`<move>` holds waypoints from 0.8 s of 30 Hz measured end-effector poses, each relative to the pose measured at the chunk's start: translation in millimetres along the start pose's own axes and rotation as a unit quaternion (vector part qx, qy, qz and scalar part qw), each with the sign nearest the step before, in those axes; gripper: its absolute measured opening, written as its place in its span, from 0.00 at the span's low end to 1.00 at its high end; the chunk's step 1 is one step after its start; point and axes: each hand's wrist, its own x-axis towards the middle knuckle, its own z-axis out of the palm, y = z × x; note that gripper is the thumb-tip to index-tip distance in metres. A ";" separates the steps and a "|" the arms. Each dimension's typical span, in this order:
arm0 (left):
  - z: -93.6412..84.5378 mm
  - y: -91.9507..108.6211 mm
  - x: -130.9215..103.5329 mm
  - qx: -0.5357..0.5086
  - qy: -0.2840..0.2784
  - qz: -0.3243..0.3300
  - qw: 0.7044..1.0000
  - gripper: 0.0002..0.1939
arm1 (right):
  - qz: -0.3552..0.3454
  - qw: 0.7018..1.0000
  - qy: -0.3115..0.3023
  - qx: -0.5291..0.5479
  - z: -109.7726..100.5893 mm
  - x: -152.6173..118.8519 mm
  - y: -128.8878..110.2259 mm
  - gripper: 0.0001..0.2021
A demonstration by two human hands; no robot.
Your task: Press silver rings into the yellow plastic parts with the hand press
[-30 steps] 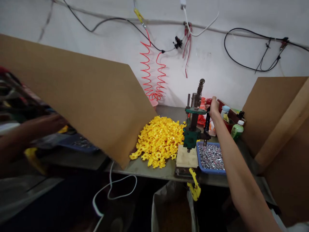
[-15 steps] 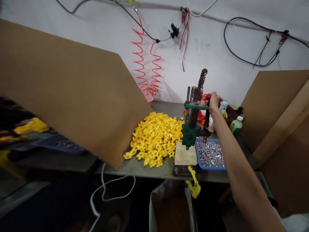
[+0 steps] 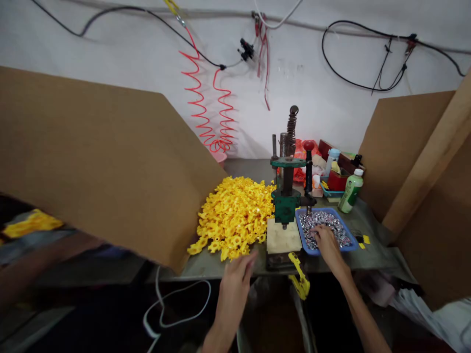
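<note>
My left hand [image 3: 235, 279], fingers stretched out and thumb apart, is over the table's front edge just short of a heap of yellow plastic pieces [image 3: 235, 211]. Nothing shows in it. Down in a blue tray [image 3: 349, 243] of small shiny silvery pieces [image 3: 327, 220], my right hand [image 3: 327, 241] has its fingertips drawn together among them; what they pinch is too small to make out. Between the hands stands a green hand press [image 3: 287, 208], its red-knobbed lever [image 3: 308, 162] upright. A pale block [image 3: 283, 238] lies under its ram.
Cardboard panels flank the table, left [image 3: 110, 162] and right [image 3: 401, 142]. A yellow clamp [image 3: 300, 279] hangs at the front edge above an open sack [image 3: 270, 314]. A green bottle [image 3: 351, 191] stands behind the tray. Another person's blurred arm [image 3: 47, 255] shows at far left.
My right hand has let go of the press lever and dropped into the tray. My left hand has come into view near the yellow heap. The camera has turned slightly.
</note>
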 end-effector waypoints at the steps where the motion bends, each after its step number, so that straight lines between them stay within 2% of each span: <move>1: 10.9 -7.4 19.5 0.034 0.001 0.005 0.999 0.13 | -0.006 0.999 -0.003 -0.031 1.0 0.8 -0.2 0.07; 4: 34.9 -20.7 63.0 0.152 -0.006 0.032 0.988 0.13 | -0.022 0.994 -0.003 -0.105 0.1 7.1 -2.3 0.08; 7: 46.8 -23.8 82.3 0.191 -0.044 0.056 0.979 0.13 | -0.032 0.988 0.003 -0.149 0.9 9.0 -1.5 0.09; 10: 50.7 -23.2 87.8 0.153 -0.071 0.061 0.984 0.12 | -0.036 0.986 0.013 -0.163 3.6 7.2 1.0 0.10; 13: 48.3 -17.5 89.8 0.075 -0.060 0.039 0.995 0.11 | -0.047 0.986 0.021 -0.159 3.3 5.9 2.2 0.10; 15: 44.6 -8.5 90.5 0.015 -0.026 0.013 0.999 0.09 | -0.043 0.995 0.037 -0.079 1.1 6.0 2.3 0.08; 18: 41.1 10.6 88.1 -0.076 0.009 -0.003 0.997 0.17 | -0.004 0.993 0.048 0.109 -0.9 8.3 1.0 0.06; 21: 48.0 26.1 80.4 -0.138 -0.033 -0.015 0.990 0.19 | 0.026 0.980 0.000 0.196 4.1 12.2 -4.6 0.13; 24: 66.1 29.7 69.7 -0.159 -0.079 -0.037 0.983 0.17 | 0.036 0.959 -0.081 0.268 15.5 14.7 -14.6 0.22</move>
